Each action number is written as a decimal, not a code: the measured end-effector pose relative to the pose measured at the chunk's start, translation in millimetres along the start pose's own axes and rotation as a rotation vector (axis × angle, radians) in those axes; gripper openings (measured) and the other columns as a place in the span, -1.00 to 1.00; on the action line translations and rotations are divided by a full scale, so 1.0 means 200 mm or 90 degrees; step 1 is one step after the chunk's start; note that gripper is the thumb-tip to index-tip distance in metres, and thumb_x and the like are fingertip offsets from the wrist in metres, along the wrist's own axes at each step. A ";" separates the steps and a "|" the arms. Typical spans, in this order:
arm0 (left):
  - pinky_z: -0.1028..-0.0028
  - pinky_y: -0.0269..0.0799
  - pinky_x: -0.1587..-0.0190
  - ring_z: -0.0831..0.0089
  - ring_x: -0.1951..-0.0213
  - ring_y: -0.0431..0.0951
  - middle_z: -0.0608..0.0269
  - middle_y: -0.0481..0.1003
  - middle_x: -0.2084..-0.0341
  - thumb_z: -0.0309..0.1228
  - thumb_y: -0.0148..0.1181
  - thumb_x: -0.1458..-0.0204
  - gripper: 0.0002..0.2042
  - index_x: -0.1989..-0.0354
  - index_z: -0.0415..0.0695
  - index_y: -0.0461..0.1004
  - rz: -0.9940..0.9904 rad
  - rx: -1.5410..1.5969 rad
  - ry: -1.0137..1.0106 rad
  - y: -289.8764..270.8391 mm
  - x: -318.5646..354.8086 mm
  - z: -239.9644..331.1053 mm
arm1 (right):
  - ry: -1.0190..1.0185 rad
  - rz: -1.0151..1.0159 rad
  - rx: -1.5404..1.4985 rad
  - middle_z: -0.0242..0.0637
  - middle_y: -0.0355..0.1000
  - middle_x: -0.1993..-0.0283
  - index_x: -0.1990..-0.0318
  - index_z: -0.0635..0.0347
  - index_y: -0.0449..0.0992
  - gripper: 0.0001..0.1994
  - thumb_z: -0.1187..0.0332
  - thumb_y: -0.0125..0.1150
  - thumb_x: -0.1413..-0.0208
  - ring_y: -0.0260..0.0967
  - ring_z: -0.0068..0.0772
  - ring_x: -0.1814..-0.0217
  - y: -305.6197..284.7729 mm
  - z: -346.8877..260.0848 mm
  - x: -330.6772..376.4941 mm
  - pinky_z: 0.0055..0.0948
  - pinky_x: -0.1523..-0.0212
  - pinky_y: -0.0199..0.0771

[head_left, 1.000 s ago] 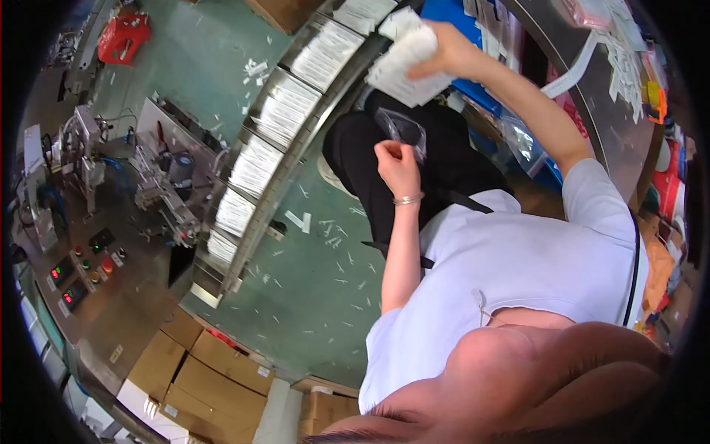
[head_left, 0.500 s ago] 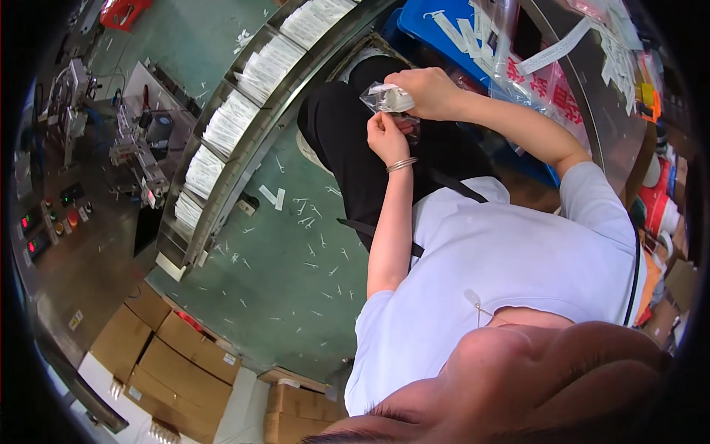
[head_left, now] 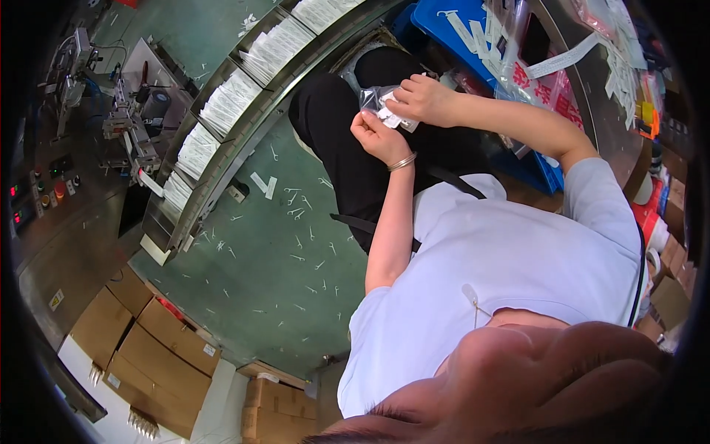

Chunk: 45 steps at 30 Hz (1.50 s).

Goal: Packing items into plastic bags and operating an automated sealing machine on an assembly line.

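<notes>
My left hand (head_left: 373, 133), with a metal bangle on its wrist, pinches the edge of a small clear plastic bag (head_left: 373, 96) above my black-trousered lap. My right hand (head_left: 423, 99) is closed on a bundle of white packets (head_left: 390, 117) at the mouth of the bag, touching it. The two hands are close together, fingertips almost meeting. How far the packets are inside the bag is hidden by my fingers.
A curved conveyor (head_left: 222, 159) with compartments of stacked white packets (head_left: 229, 103) runs left of my knees. Beyond it stand a machine (head_left: 129, 118) and a button panel (head_left: 37, 196). A blue bin (head_left: 473, 29) sits top right. Cardboard boxes (head_left: 148, 333) and paper scraps lie on the green floor (head_left: 259, 296).
My right hand came back from the conveyor with white packets and joined my left hand at the clear bag over my lap. The view has also shifted.
</notes>
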<state>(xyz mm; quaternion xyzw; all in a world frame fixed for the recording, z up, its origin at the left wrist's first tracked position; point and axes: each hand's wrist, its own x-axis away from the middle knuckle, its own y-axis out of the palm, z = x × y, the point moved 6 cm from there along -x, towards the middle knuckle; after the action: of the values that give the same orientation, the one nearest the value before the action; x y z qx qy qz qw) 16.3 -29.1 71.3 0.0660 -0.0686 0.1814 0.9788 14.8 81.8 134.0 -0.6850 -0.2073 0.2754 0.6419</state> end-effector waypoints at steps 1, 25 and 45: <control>0.67 0.26 0.43 0.64 0.48 0.31 0.28 0.34 0.48 -0.37 -0.13 -0.14 -0.83 0.32 -0.25 0.25 -0.001 0.000 0.000 0.00 -0.01 -0.01 | -0.035 0.030 0.004 -0.33 0.31 0.41 0.27 0.14 0.35 -0.71 0.39 0.15 0.26 0.29 -0.40 0.38 -0.01 -0.01 0.01 -0.47 0.42 0.24; 0.34 0.32 0.57 0.16 0.56 0.39 0.07 0.33 0.62 -0.42 0.04 0.01 -0.84 0.49 -0.25 0.28 -0.245 -0.546 0.414 0.14 0.05 0.20 | 0.382 -0.047 -0.134 -0.12 0.39 0.44 0.41 0.28 0.40 -0.78 0.46 0.16 0.34 0.41 -0.14 0.39 0.05 0.20 -0.11 -0.31 0.43 0.41; 0.32 0.31 0.46 0.16 0.38 0.40 0.26 0.34 0.58 -0.43 0.10 0.10 -0.86 0.59 -0.20 0.33 -0.352 -0.425 0.322 0.26 0.00 0.21 | 0.408 -0.249 -0.213 -0.12 0.43 0.40 0.42 0.20 0.46 -0.75 0.34 0.24 0.36 0.41 -0.11 0.30 0.06 0.36 -0.14 -0.25 0.37 0.39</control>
<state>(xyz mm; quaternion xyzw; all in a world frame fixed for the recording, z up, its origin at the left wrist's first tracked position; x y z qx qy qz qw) -7.7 11.6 118.8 -0.2813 0.1368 -0.1063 0.9438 -54.4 118.0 122.6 -0.7786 -0.1653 -0.1169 0.5939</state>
